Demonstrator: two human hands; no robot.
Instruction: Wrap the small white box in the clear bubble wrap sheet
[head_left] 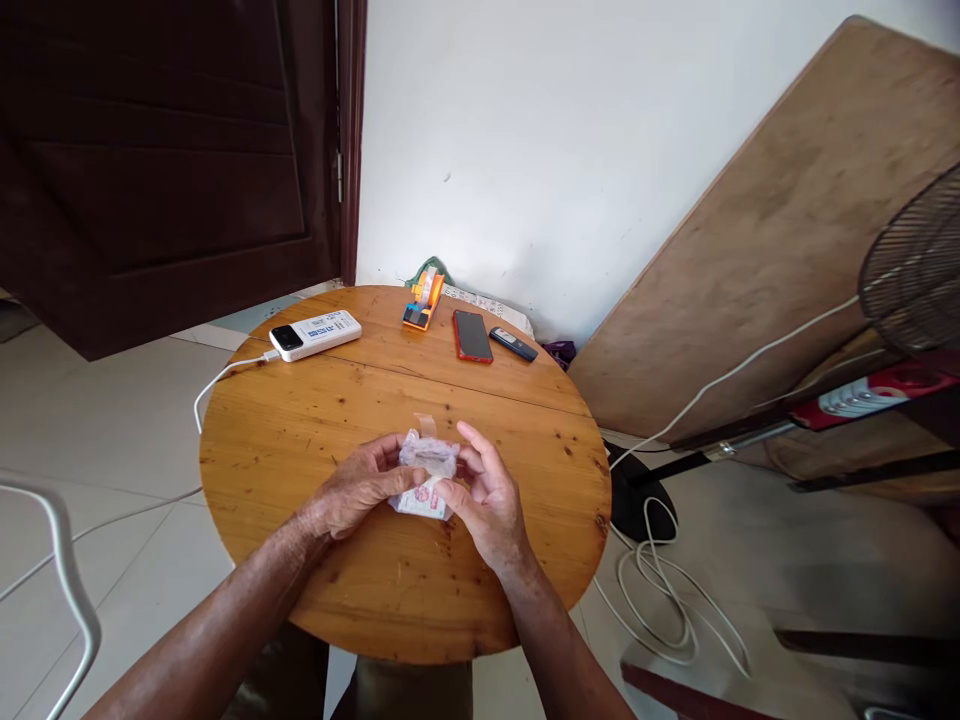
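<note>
A small white packet with pink print (422, 500), wrapped in crinkled clear plastic, is between my two hands over the near half of the round wooden table (300, 420). My left hand (364, 487) grips its left side, thumb across the front and fingers behind. On the other side my right hand (484, 500) holds the packet between thumb and fingers, with one finger raised off it. A strip of clear tape (425, 425) sticks up from the far edge of the plastic. What is inside the wrapping cannot be made out.
Toward the back stand an orange tape dispenser (426, 298), a red-edged phone (472, 336) and a dark handheld device (514, 344). A white power bank (315, 335) with a cable lies at the left. Beyond the table's right side are a fan (915, 260) and coiled cable (675, 610).
</note>
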